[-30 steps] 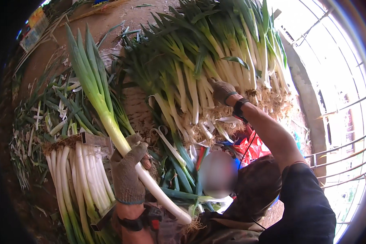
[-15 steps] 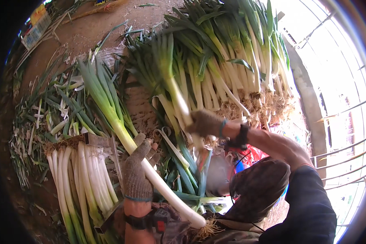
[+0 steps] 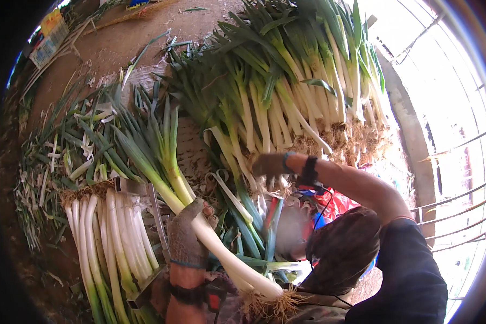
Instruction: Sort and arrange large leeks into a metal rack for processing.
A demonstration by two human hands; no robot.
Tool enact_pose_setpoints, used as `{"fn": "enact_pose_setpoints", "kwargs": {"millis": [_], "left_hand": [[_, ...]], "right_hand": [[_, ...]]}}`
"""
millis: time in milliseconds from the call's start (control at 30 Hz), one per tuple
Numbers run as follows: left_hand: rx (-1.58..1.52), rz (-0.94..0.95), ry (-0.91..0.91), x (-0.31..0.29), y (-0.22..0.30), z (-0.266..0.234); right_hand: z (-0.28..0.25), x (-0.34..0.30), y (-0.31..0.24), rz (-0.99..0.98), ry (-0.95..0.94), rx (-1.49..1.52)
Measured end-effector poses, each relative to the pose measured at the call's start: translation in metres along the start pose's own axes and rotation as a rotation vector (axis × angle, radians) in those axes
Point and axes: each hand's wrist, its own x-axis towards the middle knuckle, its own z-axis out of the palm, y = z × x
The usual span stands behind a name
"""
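My left hand (image 3: 186, 233), in a knitted brown-grey glove, is closed around the white stems of leeks (image 3: 227, 258). They slant across my lap, with their roots at the lower right and green leaves toward the upper left. At least two leeks seem to lie together in it. My right hand (image 3: 270, 164), gloved too, hovers at the near edge of a large pile of leeks (image 3: 302, 81), close to white stem ends. Its fingers point down and are blurred, so their grip is unclear.
On the left, several leeks (image 3: 110, 232) lie in a metal frame (image 3: 159, 221), roots facing away from me. Leaf trimmings (image 3: 54, 162) cover the ground beyond. Loose leaves and a leek (image 3: 232, 202) lie between my hands. A metal grille (image 3: 453, 221) runs along the right.
The leek my right hand was holding now lies beside the other one in my left hand. My right hand is without it, back at the pile's near edge.
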Motion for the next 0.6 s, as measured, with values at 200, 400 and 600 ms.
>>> {"fn": "enact_pose_setpoints", "kwargs": {"millis": [200, 400, 600], "left_hand": [[0.115, 0.064, 0.148, -0.028, 0.01, -0.004], [0.056, -0.016, 0.073, -0.048, -0.001, 0.02], [-0.06, -0.006, 0.047, -0.059, -0.006, 0.004]], "right_hand": [[0.002, 0.108, -0.057, 0.141, 0.791, -0.491], [-0.039, 0.11, -0.006, 0.106, 1.043, -0.356], [0.031, 0.01, -0.05, -0.006, 0.555, -0.201]]}}
